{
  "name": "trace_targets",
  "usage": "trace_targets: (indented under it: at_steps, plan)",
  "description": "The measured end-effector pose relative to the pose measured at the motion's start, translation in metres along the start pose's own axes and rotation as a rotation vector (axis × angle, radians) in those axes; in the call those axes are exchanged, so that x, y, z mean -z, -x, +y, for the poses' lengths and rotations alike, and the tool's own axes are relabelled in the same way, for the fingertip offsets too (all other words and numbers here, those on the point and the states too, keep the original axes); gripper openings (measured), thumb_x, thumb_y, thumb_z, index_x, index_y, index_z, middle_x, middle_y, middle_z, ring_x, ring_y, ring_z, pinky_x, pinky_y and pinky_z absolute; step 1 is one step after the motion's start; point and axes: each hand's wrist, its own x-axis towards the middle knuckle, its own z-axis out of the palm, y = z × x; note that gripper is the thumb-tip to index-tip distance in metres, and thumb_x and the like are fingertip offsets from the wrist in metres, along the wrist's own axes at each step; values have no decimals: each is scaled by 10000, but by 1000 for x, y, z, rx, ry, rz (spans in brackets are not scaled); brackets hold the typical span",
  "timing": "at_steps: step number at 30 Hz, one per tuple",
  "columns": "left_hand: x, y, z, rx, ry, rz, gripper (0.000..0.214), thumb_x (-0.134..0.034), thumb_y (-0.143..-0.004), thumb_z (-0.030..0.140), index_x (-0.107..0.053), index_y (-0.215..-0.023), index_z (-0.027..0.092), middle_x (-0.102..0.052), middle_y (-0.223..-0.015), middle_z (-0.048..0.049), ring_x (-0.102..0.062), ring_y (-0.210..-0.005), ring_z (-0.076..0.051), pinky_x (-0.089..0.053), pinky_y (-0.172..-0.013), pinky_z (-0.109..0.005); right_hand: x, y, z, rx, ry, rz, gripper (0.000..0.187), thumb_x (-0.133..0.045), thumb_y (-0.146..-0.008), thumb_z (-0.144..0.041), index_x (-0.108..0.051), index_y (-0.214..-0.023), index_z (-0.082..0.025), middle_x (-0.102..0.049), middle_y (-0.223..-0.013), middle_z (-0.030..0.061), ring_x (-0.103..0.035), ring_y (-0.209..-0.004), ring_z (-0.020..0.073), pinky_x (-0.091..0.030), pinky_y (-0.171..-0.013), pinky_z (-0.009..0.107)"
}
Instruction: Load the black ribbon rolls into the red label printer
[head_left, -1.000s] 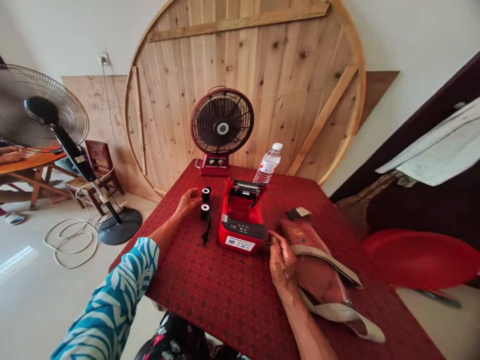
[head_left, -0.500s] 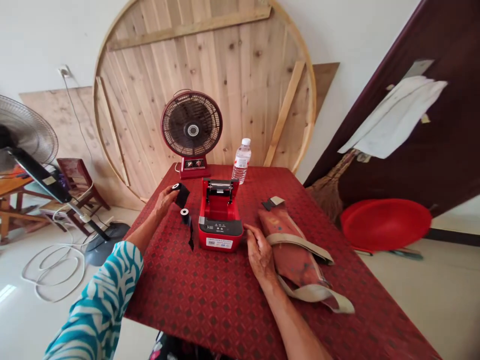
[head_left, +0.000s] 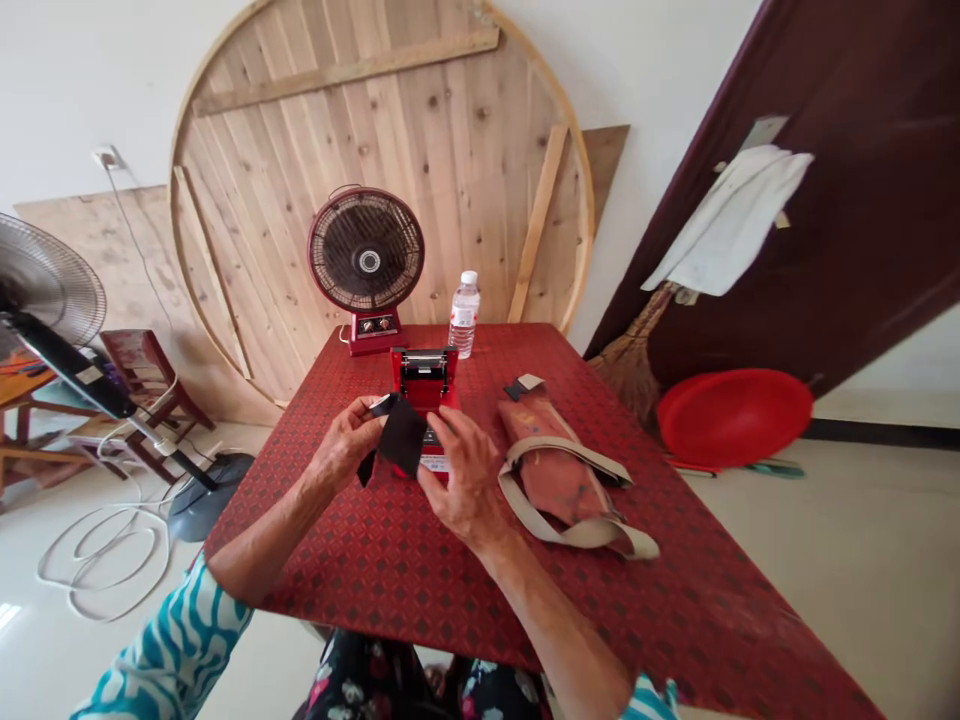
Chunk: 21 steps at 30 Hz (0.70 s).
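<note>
My left hand (head_left: 349, 440) pinches a roll of black ribbon (head_left: 403, 437) by its white-cored end, and a wide black strip spreads from it to the right. At the strip's right edge is my right hand (head_left: 463, 475), its thumb and fingers apart; whether they touch the strip I cannot tell. Behind both hands stands a small red label printer (head_left: 425, 368) with its lid raised; the hands and ribbon hide most of its body. A black tail of ribbon (head_left: 366, 468) shows below my left fingers, while the second roll is hidden.
A brown pouch with a pale strap (head_left: 562, 475) lies on the red-patterned table (head_left: 360, 590) at right. Toward the back stand a water bottle (head_left: 464, 315) and a red table fan (head_left: 367, 260). On the floor are a standing fan (head_left: 112, 390) and a red basin (head_left: 735, 415).
My left hand has brought the ribbon roll right, in front of the printer. My right hand has left the printer's right side and risen to the ribbon. The view has shifted slightly.
</note>
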Motion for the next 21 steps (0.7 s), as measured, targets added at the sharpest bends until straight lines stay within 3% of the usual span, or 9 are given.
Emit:
trace_targets:
  at_steps: [3, 5, 9, 12, 16, 21]
  plan:
    - [-13, 11, -6, 32, -45, -63, 425, -835, -571, 378, -620, -872, 169, -679, -746, -8, -617, -603, -118, -478, -567, -212, 10, -5, -14, -14, -44, 26, 476, -542, -846, -317, -491, -1312, -240, -548, -1304, 104, -468, -1248, 289, -331, -1048, 493]
    - [-17, 17, -9, 58, -54, -127, 406, -819, -598, 340, -625, -911, 170, -680, -758, -17, -647, -670, -145, -499, -621, -234, 17, -9, -17, -111, -175, 56, 342, -492, -870, -333, -592, -1179, -227, -634, -1158, 90, -560, -1115, 264, -383, -1002, 450]
    - [-20, 25, -16, 147, 35, -192, 350, -733, -678, 350, -642, -966, 174, -696, -815, -48, -681, -810, -208, -529, -707, -289, 23, -13, -13, -546, -458, 198, 288, -491, -882, -412, -661, -819, -188, -677, -784, 41, -603, -773, 198, -478, -776, 330]
    - [-19, 26, -24, 221, 143, -174, 291, -705, -683, 352, -647, -918, 189, -703, -810, -41, -683, -808, -210, -545, -729, -319, 21, -13, -9, -748, -574, 247, 319, -568, -826, -460, -643, -725, -168, -631, -659, 12, -561, -689, 173, -466, -667, 281]
    - [-20, 26, -28, 292, 246, -136, 265, -723, -696, 340, -652, -913, 206, -711, -883, -19, -671, -763, -159, -566, -722, -306, 17, -12, -5, -789, -636, 261, 324, -591, -805, -470, -647, -713, -164, -610, -621, -1, -565, -705, 176, -460, -632, 260]
    - [-18, 20, -16, 236, 131, -146, 447, -779, -657, 316, -635, -1066, 204, -702, -1028, -57, -678, -911, -216, -572, -786, -337, 11, -17, 3, -794, -687, 279, 305, -598, -794, -475, -673, -769, -180, -670, -729, 13, -608, -821, 205, -498, -699, 279]
